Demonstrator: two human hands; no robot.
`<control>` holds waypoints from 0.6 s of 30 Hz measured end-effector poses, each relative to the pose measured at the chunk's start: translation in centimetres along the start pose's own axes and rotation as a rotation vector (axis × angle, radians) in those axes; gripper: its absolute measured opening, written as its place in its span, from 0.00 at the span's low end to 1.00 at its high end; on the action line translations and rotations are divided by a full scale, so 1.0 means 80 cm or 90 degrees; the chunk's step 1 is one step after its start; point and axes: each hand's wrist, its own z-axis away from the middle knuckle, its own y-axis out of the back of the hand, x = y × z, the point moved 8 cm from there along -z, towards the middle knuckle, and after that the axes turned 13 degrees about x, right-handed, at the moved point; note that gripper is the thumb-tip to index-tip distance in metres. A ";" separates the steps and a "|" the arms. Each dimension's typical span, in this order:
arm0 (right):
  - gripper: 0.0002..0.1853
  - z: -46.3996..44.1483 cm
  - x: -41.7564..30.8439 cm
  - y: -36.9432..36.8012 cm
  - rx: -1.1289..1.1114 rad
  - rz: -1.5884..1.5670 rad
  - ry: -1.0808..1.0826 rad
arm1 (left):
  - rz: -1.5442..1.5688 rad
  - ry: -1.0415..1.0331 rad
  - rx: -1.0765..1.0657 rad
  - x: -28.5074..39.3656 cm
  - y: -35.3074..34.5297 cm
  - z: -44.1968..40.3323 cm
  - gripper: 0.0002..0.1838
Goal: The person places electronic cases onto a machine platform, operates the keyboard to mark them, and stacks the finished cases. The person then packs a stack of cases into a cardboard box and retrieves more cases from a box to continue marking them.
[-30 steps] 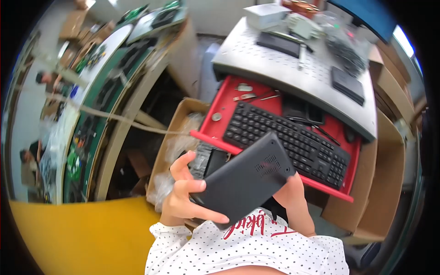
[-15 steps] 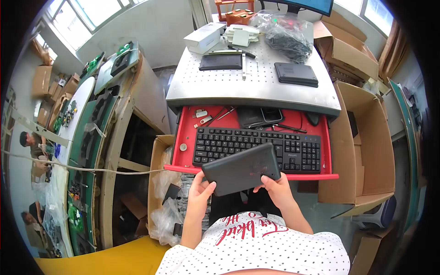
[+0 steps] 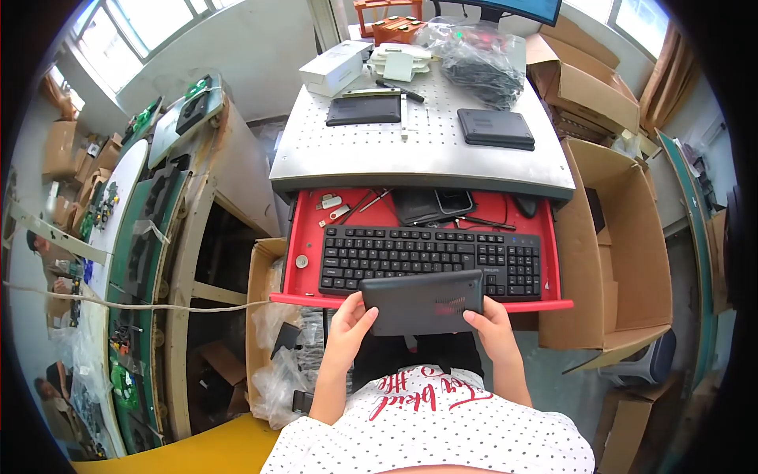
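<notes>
My left grip (image 3: 347, 325) grasps one end of a black tablet (image 3: 422, 306), and my right grip (image 3: 494, 324) grasps the other, thumbs on the side towards me. I have it before my shirt (image 3: 442, 423), at the front of the red drawer (image 3: 305, 276), where it covers a little of the keyboard (image 3: 426, 254) from view (a patch of vent slots shows near my right thumb). Beyond the drawer, the tabletop (image 3: 426, 164) bears a white box (image 3: 335, 69) at left and dark stacked cases (image 3: 496, 129) at right.
</notes>
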 end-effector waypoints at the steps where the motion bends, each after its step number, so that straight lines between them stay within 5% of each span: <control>1: 0.14 0.000 -0.007 0.002 0.030 0.023 0.040 | -0.011 0.012 -0.018 -0.008 -0.001 -0.002 0.21; 8: 0.13 -0.007 -0.004 0.002 0.053 0.003 0.024 | -0.006 0.020 -0.072 -0.014 -0.008 0.005 0.42; 18: 0.11 -0.010 -0.001 -0.007 0.009 -0.018 -0.007 | -0.218 -0.090 -0.159 -0.004 -0.007 0.007 0.55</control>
